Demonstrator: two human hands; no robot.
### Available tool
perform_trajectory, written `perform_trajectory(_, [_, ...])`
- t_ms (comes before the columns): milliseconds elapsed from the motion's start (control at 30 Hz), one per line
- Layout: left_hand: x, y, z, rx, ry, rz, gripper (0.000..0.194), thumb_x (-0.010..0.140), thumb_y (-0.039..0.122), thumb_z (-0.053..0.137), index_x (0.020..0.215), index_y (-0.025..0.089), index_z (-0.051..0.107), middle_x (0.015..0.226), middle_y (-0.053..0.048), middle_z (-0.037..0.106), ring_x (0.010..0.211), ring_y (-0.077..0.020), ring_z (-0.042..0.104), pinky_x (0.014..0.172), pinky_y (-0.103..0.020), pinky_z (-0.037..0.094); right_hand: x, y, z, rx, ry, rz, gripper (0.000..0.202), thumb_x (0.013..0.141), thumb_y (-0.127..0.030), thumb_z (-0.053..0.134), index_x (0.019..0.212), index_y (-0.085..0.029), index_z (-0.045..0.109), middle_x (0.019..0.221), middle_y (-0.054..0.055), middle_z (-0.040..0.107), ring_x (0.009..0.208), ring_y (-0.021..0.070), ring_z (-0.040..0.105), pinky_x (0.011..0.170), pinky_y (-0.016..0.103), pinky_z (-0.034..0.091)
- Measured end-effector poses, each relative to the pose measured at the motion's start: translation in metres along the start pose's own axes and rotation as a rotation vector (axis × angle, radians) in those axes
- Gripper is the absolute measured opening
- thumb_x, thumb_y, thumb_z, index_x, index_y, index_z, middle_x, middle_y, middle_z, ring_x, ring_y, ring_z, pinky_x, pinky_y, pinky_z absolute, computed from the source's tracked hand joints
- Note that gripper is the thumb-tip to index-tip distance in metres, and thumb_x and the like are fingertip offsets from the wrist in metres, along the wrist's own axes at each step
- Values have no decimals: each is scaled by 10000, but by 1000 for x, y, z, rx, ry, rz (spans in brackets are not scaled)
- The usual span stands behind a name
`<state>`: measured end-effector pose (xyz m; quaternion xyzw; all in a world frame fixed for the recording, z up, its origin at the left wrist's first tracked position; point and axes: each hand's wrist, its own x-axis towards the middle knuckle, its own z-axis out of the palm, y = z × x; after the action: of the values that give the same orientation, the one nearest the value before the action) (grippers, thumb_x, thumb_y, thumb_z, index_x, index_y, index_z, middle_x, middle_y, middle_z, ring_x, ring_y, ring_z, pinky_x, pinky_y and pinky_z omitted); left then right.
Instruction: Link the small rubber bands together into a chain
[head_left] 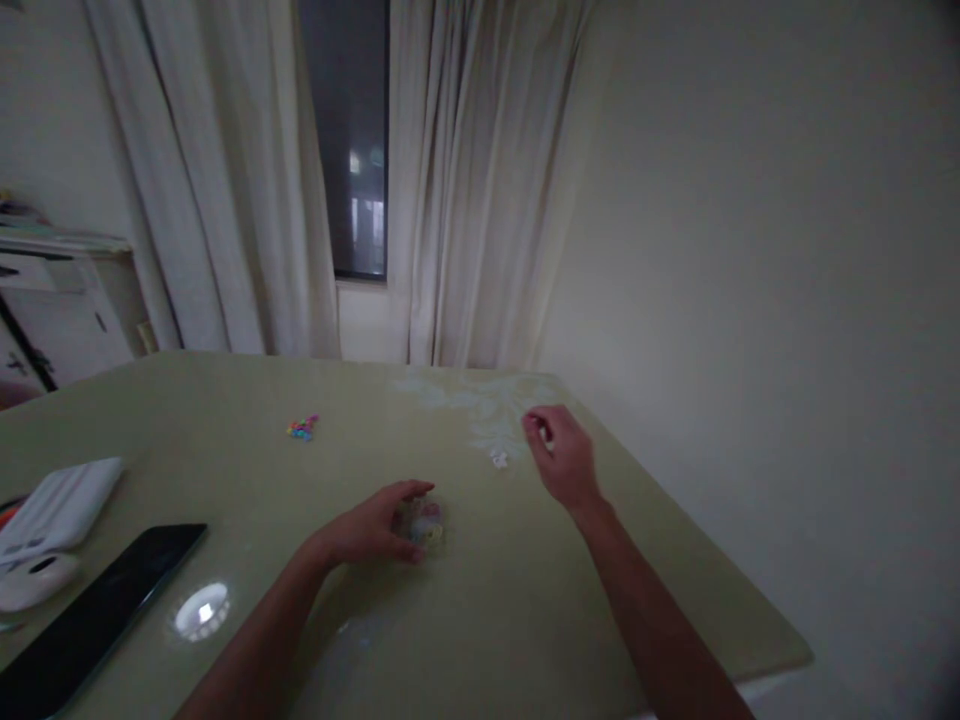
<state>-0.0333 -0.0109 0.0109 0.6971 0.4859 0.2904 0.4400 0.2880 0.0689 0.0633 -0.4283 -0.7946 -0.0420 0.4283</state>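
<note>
My left hand (379,525) curls round the left side of a small clear container (427,525) with pink and yellow bits inside, standing on the table. Its thumb and fingers are against the container. To the right and farther back, my right hand (559,450) is raised over the table with its fingers curled together; what they hold, if anything, is too small to make out. Just left of that hand lies a little pile of white pieces (499,459). A cluster of multicoloured small pieces (303,429) lies farther back on the left.
On the left of the greenish table (240,400) are a black phone (105,610), a white case (60,510) and a white rounded object (37,580). A shiny round spot (202,612) shows beside the phone. The table's right edge runs along the wall.
</note>
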Motion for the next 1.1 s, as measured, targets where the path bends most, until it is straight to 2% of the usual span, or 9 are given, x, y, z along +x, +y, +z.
perform_trajectory(100, [6, -4, 8, 59, 88, 7, 759, 604, 320, 864, 1329, 253, 652, 1429, -135, 636, 1267, -337, 624, 1019, -419, 532, -20, 13, 25, -83, -264, 141, 316, 1000, -411, 586, 1204, -198, 700, 1166, 145, 689, 1132, 283, 628, 1003, 425, 485])
perform_trajectory(167, [12, -8, 14, 72, 123, 23, 734, 618, 336, 859, 1317, 241, 654, 1402, -143, 651, 1251, -342, 634, 993, -422, 545, -33, 22, 40, -136, -428, 182, 583, 904, -472, 710, 1404, -192, 600, 1456, 192, 548, 1368, 347, 480, 1114, 466, 386])
perform_trajectory(267, [20, -13, 24, 63, 147, 65, 722, 629, 360, 863, 1306, 220, 654, 1377, -162, 666, 1245, -349, 638, 997, -437, 541, -44, 33, 56, -190, -475, 264, 839, 853, -589, 728, 1548, -217, 442, 1636, 203, 321, 1510, 391, 268, 1170, 519, 270])
perform_trajectory(333, [23, -14, 29, 59, 149, 88, 713, 652, 371, 859, 1314, 216, 645, 1373, -168, 669, 1237, -347, 645, 1005, -447, 538, -44, 37, 62, -173, -500, 311, 778, 903, -591, 667, 1535, -194, 448, 1582, 218, 401, 1468, 378, 342, 1151, 505, 283])
perform_trajectory(467, [24, -15, 34, 93, 164, 139, 694, 698, 382, 847, 1339, 227, 627, 1384, -164, 662, 1245, -346, 639, 1007, -466, 538, -41, 40, 66, -125, -486, 261, 474, 947, -444, 645, 1335, -175, 603, 1324, 163, 618, 1238, 293, 543, 1067, 412, 375])
perform_trajectory(600, [23, -14, 37, 209, 166, 181, 659, 741, 431, 830, 1339, 235, 634, 1379, -156, 668, 1247, -358, 638, 1035, -485, 514, -41, 34, 64, -51, -395, 210, 452, 855, -417, 762, 1207, -155, 650, 1211, 153, 656, 1149, 284, 567, 1022, 386, 411])
perform_trajectory(733, [24, -14, 42, 249, 161, 180, 768, 755, 434, 823, 1444, 239, 544, 1376, -159, 668, 1260, -355, 632, 1058, -478, 494, -39, 15, 61, 316, -326, 271, 395, 901, -453, 700, 1161, -159, 651, 1032, 94, 696, 937, 215, 635, 860, 327, 480])
perform_trajectory(867, [25, -13, 46, 254, 177, 191, 893, 749, 375, 818, 1535, 243, 414, 1416, -163, 621, 1240, -341, 637, 1022, -467, 518, -39, -7, 59, 678, -446, 259, 369, 993, -510, 540, 975, -170, 683, 835, 32, 679, 752, 162, 621, 695, 267, 464])
perform_trajectory(1100, [24, -7, 49, 241, 149, 228, 853, 802, 327, 757, 1555, 303, 358, 1545, -135, 482, 1262, -309, 625, 1031, -437, 526, -45, -24, 74, 589, -381, 292, 443, 1023, -467, 502, 718, -171, 626, 635, 4, 593, 608, 142, 543, 603, 254, 395])
